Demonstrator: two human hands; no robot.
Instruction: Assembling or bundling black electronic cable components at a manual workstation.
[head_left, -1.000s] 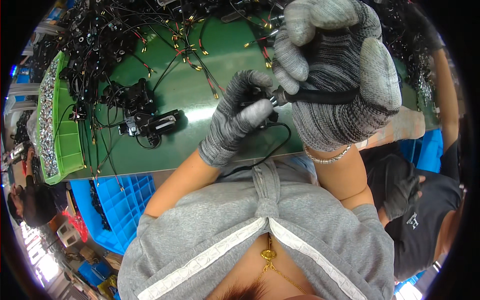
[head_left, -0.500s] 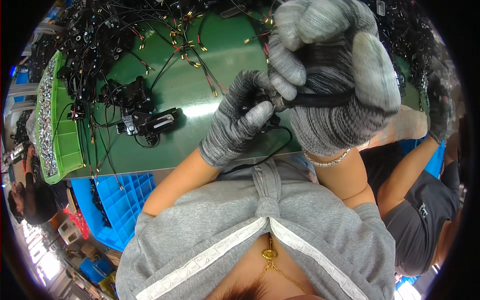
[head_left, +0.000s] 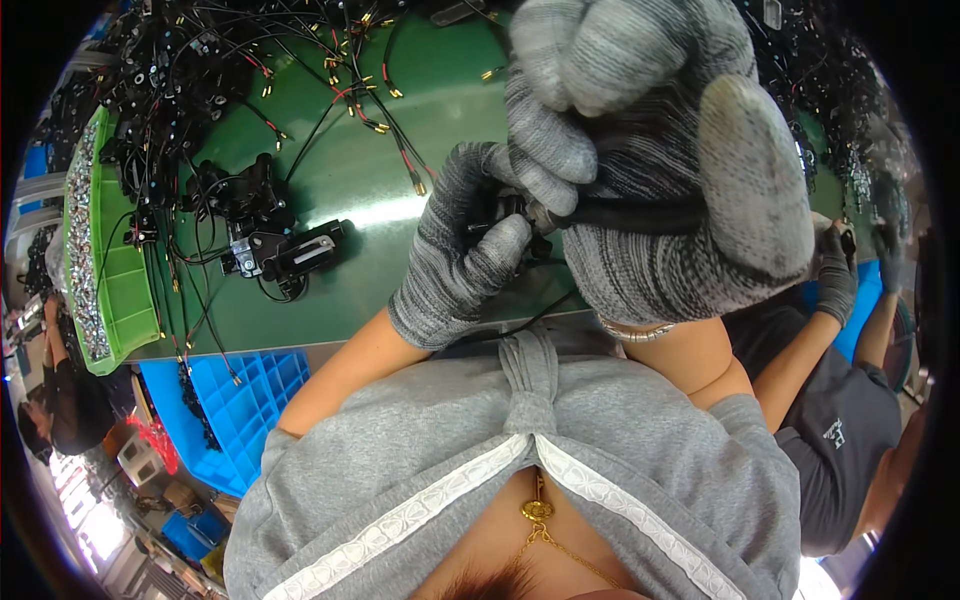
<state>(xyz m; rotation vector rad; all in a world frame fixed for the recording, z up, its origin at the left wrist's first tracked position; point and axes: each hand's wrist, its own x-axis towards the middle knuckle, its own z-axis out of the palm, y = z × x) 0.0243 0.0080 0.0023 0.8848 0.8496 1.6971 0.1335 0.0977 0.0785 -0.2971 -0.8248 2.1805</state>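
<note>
My left hand [head_left: 455, 245], in a grey knitted glove, is closed around a small black part [head_left: 488, 215] with a thin black cable [head_left: 555, 310] running down from it. Most of the part is hidden by fingers. My right hand [head_left: 665, 150], in the same kind of glove, is closed with a black bar [head_left: 640, 215] across its palm. The bar's metal end [head_left: 540, 215] meets the part at my left fingertips; whether they are joined, I cannot tell. Left of my hands, a black assembly with a silver piece [head_left: 285, 255] lies on the green table [head_left: 350, 265].
Black cables with red wires and brass-coloured tips [head_left: 350, 95] spread over the table's far side. A green tray [head_left: 125, 290] of small metal pieces stands at the left, a blue crate [head_left: 235, 410] below the table edge. A co-worker's gloved hand [head_left: 835, 285] is at the right.
My right hand has shifted slightly left and down, with the bar, against the left hand. The left hand keeps its grip. At the right, the co-worker's gloved hand and arm have moved.
</note>
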